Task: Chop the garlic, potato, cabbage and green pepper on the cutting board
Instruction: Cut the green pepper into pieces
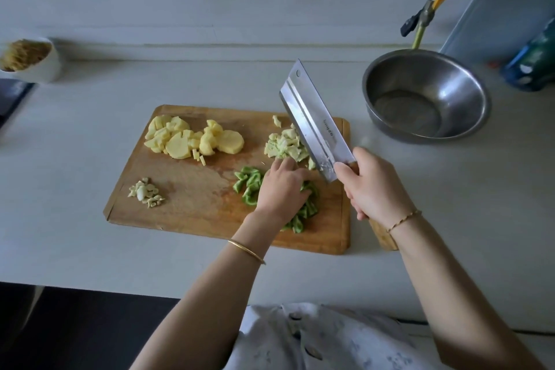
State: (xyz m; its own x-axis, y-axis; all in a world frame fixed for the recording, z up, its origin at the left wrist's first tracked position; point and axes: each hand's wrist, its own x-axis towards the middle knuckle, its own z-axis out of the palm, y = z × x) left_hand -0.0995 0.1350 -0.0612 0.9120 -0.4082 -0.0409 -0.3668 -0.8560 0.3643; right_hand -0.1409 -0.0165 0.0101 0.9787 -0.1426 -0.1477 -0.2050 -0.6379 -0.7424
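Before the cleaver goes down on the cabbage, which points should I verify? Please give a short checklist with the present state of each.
1. Right hand grips the cleaver by its handle: ok.
2. Left hand clear of the blade: not ok, its fingertips lie at the cabbage's edge, close to the blade.
3. Cabbage gathered beneath the raised blade: ok.
4. Cutting board flat on the counter: ok.
5. Potato and garlic apart from the cut: ok.
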